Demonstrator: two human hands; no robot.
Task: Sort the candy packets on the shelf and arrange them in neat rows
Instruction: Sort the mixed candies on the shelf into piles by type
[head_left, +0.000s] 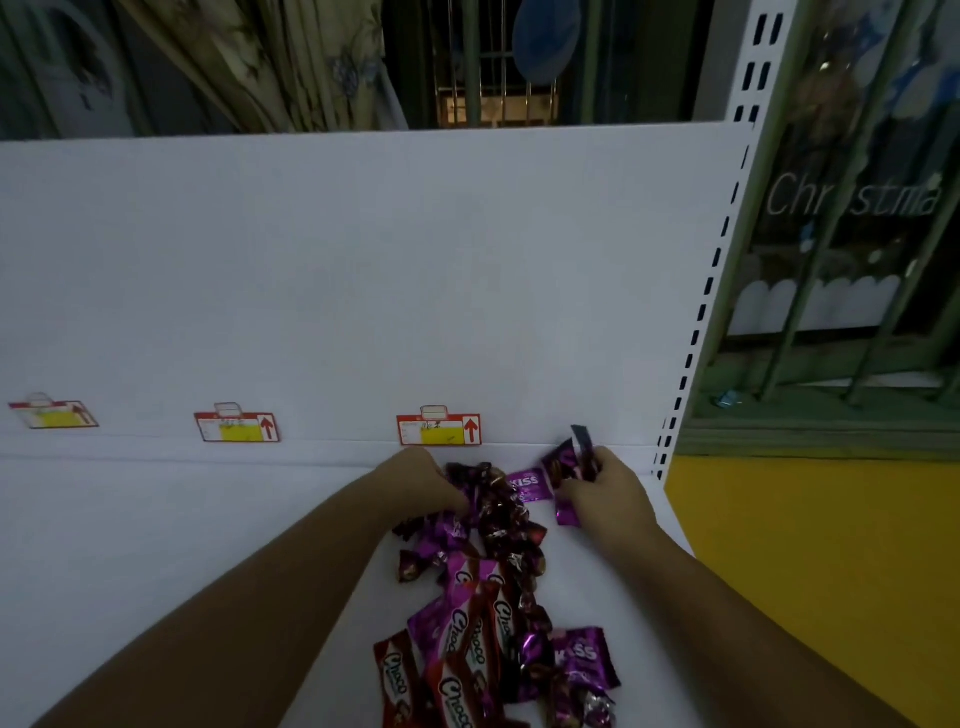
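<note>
Candy packets (498, 571) lie in a long heap on the right side of our white shelf (182, 519), running from the back wall (363, 286) toward the front edge. Our left hand (421, 486) curls its fingers into the far end of the heap and grips some twisted wrappers (480, 480). Our right hand (602, 493) pinches a few purple packets (558, 465) near the back right corner, close to the shelf's right edge and the slotted post (691, 353). We see wide white shelf stretching left, below three price tags (439, 428).
</note>
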